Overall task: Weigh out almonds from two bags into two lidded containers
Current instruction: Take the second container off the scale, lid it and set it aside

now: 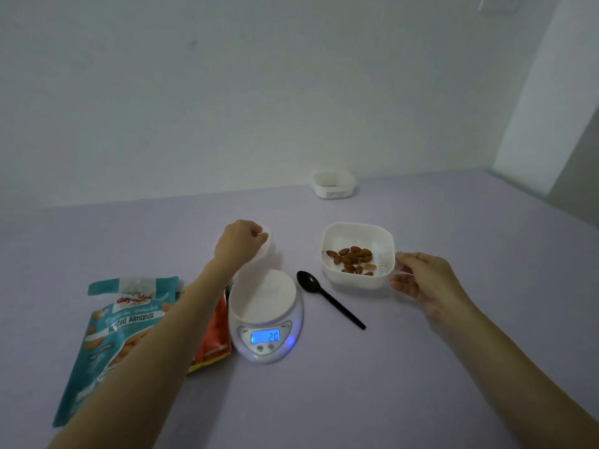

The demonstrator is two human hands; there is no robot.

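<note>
A white square container (334,236) with several almonds (351,259) in it sits right of the scale; my right hand (421,280) holds its right side with thumb and fingers. My left hand (238,243) reaches past the scale and grips a white lid (267,246), mostly hidden behind the hand. The white kitchen scale (264,307) has a bare pan and a lit blue display. A teal roasted-almond bag (107,332) lies at the left under my left forearm, with an orange bag (214,335) beside the scale, partly hidden.
A black plastic spoon (327,298) lies between the scale and the container. A second white container (334,186) stands at the back of the lilac table (421,384) near the wall.
</note>
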